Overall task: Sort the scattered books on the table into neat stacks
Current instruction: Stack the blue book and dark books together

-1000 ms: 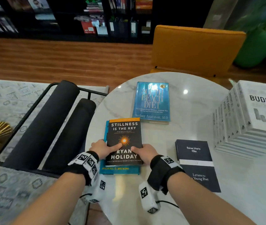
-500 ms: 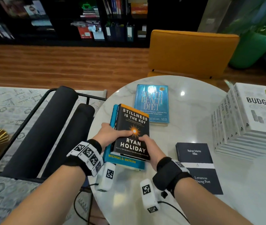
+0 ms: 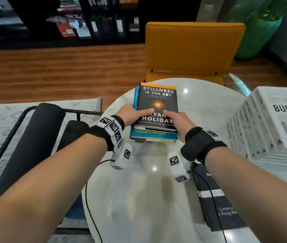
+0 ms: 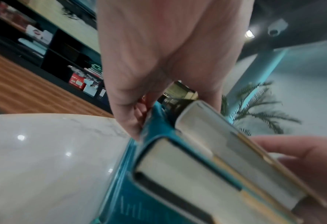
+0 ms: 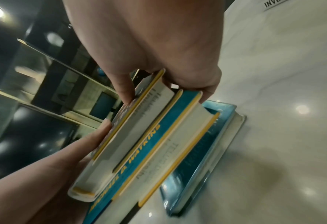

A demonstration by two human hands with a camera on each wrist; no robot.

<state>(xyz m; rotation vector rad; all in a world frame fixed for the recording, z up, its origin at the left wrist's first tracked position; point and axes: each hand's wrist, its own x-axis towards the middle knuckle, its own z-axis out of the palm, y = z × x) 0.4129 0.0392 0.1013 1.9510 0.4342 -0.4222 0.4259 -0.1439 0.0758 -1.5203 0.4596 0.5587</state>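
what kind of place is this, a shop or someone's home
Likely a bookshop or library lounge: dark shelving full of books, a fanned pile of identical white paperback guides on a round white marble table.

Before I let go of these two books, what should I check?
1. Left hand and right hand grip the pair: ok.
2. Blue book lies flat on the table underneath: ok.
3. Pair resting flat on it: not ok, near edge looks raised.
4. Stillness book flush with teal book: not ok, teal shows at left.
5. Fingers clear from underneath: cannot tell.
6. Dark book apart from the stack: ok.
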